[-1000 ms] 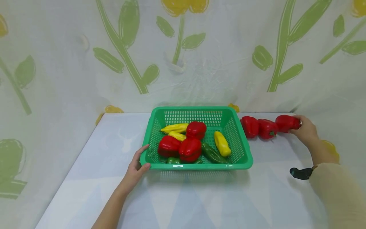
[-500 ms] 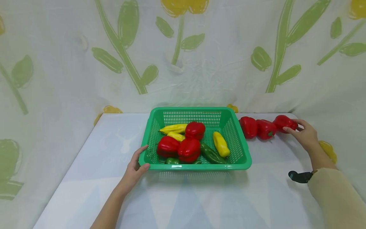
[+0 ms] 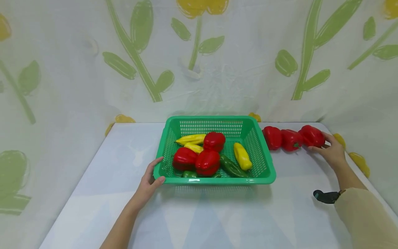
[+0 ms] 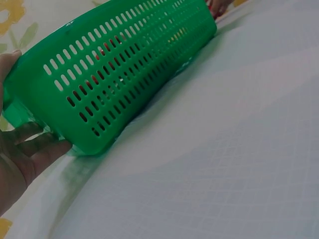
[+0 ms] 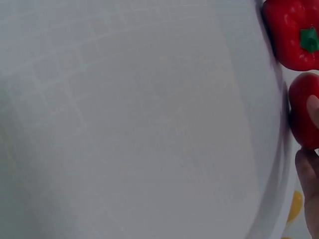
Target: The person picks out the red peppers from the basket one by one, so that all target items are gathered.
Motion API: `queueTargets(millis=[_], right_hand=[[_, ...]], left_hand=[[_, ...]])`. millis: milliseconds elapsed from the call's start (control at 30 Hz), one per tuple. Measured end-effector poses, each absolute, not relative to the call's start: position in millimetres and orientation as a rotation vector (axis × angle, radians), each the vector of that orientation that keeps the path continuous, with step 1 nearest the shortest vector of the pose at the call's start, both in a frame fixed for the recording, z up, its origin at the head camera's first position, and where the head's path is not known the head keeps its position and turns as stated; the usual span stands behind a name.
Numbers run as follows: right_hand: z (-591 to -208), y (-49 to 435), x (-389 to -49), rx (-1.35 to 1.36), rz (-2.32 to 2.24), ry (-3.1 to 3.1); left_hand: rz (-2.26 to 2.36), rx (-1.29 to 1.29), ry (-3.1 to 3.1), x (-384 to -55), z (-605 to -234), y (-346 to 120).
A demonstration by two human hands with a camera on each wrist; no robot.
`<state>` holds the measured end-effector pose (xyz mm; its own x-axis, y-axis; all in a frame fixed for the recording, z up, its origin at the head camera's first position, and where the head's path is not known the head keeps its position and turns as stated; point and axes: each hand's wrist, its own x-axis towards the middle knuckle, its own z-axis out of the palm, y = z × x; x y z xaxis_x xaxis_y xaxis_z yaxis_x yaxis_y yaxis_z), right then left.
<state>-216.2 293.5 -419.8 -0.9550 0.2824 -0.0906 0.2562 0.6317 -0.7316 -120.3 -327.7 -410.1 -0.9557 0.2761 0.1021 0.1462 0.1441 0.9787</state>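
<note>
My left hand (image 3: 147,185) grips the near left corner of a green plastic basket (image 3: 217,181); in the left wrist view its fingers (image 4: 52,152) lie against the slotted wall. At the far right, my right hand (image 3: 334,154) holds the outermost red bell pepper (image 3: 312,135), thumb at its near side and fingertips behind it. The right wrist view catches only part of that bell pepper (image 5: 301,119). Two more red bell peppers (image 3: 272,138) lie in a row between it and the basket, one showing a green stem (image 5: 310,40).
Inside the basket lie several peppers: red bell peppers (image 3: 207,162), yellow peppers (image 3: 242,156) and a long green pepper (image 3: 231,166). A flower-patterned curtain (image 3: 236,69) hangs behind the table (image 3: 236,214). A dark strap end (image 3: 324,196) sticks out from the right sleeve (image 3: 363,211).
The outermost red bell pepper has turned slightly, and my right hand has shifted its hold, thumb now at the near side. My left hand stays on the basket corner.
</note>
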Motion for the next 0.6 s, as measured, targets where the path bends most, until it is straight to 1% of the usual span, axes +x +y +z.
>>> queueTargets(millis=[233, 600], right_hand=[[-428, 294, -216, -0.491, 1.206, -2.815], [-421, 295, -207, -0.436, 1.261, -2.8]], left_hand=[[1.952, 0.407, 2.286, -120, -410, -326], [1.95, 0.401, 2.285, -121, -410, -327]])
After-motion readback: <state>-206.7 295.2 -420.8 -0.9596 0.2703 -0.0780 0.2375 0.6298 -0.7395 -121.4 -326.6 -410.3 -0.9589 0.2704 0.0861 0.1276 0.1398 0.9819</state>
